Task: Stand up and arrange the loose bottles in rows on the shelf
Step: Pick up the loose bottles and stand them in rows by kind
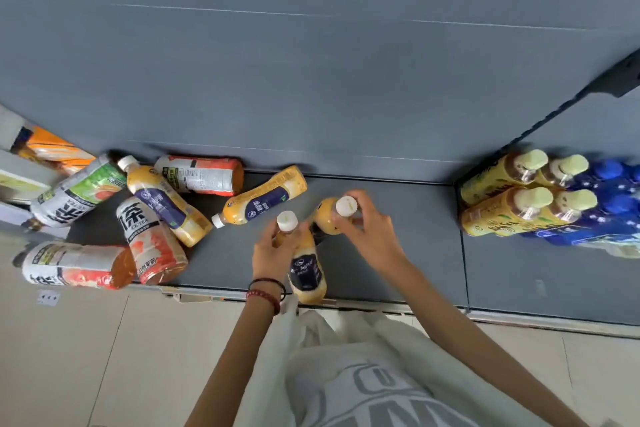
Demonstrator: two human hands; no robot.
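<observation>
On the dark grey shelf (398, 253) my left hand (273, 253) grips the neck of an upright yellow milk-tea bottle (306, 270) with a white cap, near the front edge. My right hand (363, 229) holds a second yellow bottle (327, 220) by its white cap, just behind the first. Two more yellow bottles lie on their sides: one (263, 199) in the middle, another (166, 201) further left. Several large iced-tea bottles (152, 243) lie toppled at the left end.
At the right, yellow tea bottles (512, 194) with pale green caps stand in rows beside blue-capped bottles (609, 204). A grey back panel (311, 80) rises behind the shelf. Pale floor tiles (104, 357) lie below the shelf edge. Boxes (20, 177) sit far left.
</observation>
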